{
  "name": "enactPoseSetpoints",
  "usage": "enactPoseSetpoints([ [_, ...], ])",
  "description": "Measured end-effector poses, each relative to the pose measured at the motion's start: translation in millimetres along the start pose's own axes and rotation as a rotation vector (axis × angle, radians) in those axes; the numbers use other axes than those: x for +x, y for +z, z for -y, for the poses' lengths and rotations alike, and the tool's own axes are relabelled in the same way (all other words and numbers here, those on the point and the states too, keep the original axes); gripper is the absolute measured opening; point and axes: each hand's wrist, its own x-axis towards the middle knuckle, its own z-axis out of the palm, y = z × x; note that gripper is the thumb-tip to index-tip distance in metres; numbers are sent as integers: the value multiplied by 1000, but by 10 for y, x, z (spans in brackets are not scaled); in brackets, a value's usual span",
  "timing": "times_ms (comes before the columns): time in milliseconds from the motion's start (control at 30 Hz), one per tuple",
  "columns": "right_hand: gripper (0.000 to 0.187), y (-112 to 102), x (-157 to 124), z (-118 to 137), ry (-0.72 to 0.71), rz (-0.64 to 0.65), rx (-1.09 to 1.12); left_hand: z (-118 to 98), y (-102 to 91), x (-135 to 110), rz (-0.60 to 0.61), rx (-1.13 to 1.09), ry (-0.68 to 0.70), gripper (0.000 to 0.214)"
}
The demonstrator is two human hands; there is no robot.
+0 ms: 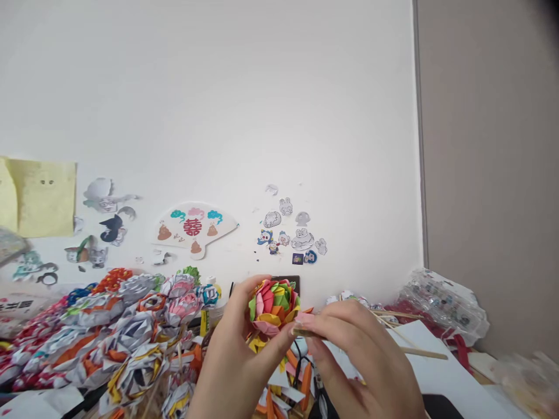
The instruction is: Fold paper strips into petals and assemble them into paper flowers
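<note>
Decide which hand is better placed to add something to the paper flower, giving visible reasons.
Probably the right hand: its grip pinches a small pink piece close beside the paper flower, which already occupies the left hand.

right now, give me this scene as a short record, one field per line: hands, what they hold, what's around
left hand: holding multicoloured paper flower
right hand: small pink piece at its fingertips, close to the flower
left of view: heaped paper flowers
right of view: white sheet, clear plastic packet
wall: fan-shaped cutout, stickers
</note>
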Motion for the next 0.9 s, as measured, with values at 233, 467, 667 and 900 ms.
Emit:
enactPoseSetpoints([
  [233,22,98,-38,5,60,28,48,20,91,-4,83,43,-28,39],
  [467,22,129,-38,-27,48,40,-11,-8,134,-29,68,75,-75,34],
  [667,20,228,-53,-13,-52,-47,-116,15,112,-15,76,81,-131,36],
  [900,25,332,-38,31,-103,-218,-163,55,100,-6,43,44,-160,40],
])
